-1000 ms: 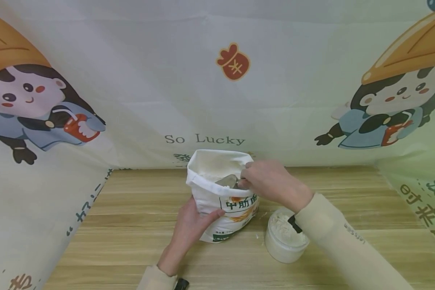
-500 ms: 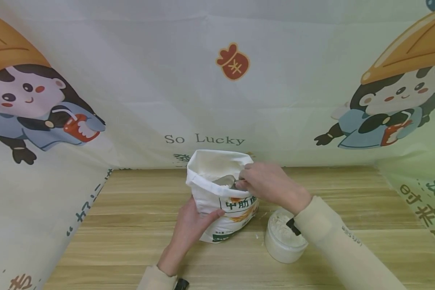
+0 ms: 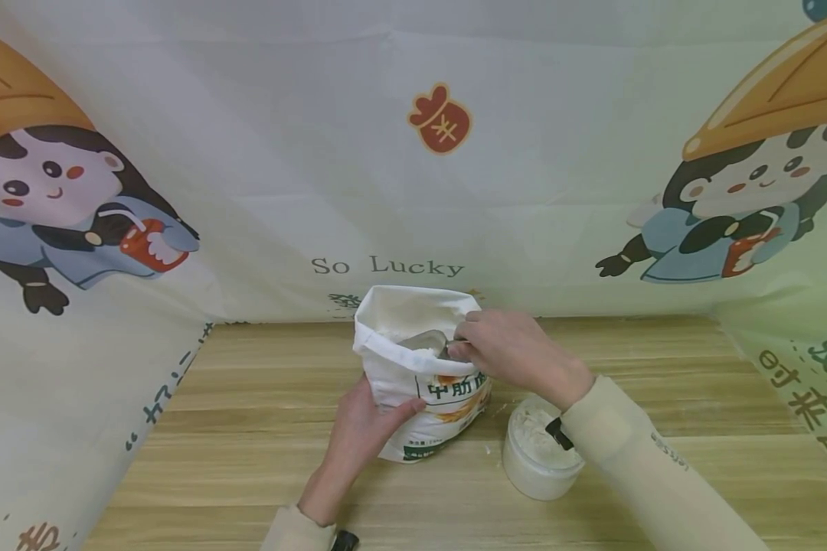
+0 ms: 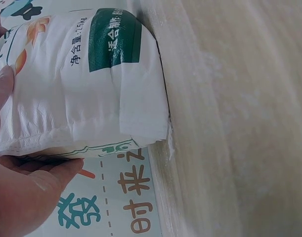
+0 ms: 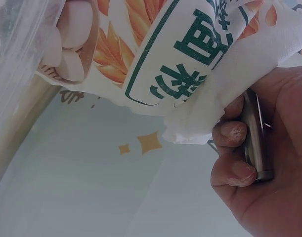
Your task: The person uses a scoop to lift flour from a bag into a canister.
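Observation:
A white flour bag with green lettering stands on the table with its rolled top wide open. My left hand grips its lower left side, the thumb across the front; the left wrist view has the fingers round the bag's side. At the bag's mouth, my right hand holds a metal scoop by its handle. White flour shows in the scoop, whose front is partly hidden by the bag's rim. Flour dusts the right fingertips.
A clear round jar filled with flour stands right of the bag, beneath my right forearm. Flour specks lie on the wood-grain table between them. A printed cloth backdrop rises close behind the bag.
The scoop has shifted a little left within the bag's mouth and its bowl shows more flour. My right hand moved slightly with it. My left hand and the bag have stayed put.

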{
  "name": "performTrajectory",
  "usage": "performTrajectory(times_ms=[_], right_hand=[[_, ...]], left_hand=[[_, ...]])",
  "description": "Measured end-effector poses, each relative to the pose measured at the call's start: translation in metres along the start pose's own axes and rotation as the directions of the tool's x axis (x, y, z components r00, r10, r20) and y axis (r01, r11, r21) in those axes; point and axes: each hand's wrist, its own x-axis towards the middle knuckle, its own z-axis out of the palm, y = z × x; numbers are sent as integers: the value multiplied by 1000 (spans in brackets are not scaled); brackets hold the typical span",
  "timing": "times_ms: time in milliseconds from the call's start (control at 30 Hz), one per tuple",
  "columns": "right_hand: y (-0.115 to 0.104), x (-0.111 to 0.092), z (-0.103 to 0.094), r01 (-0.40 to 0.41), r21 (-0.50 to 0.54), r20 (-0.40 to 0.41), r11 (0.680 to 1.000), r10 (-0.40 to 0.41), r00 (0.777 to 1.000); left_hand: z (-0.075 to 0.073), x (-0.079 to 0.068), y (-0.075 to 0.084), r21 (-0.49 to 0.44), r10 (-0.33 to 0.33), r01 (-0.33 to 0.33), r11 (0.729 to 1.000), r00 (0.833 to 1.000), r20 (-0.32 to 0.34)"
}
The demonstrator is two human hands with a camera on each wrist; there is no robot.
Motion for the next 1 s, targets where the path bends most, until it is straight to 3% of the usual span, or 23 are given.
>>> performTrajectory(times_ms=[267,600,1000], right_hand=[[4,-2,2,-31,40,-31,999,32,999],[10,-7,-1,-2,75,-149,997,13,989],[20,-21,-6,-39,163,-180,986,69,981]], left_hand=[[0,-1,0,-11,1,-1,1000,1000,2],[0,0,-1,-11,3,-3,1000,1000,1],[0,0,-1,-14,2,-2,1000,1000,-6]])
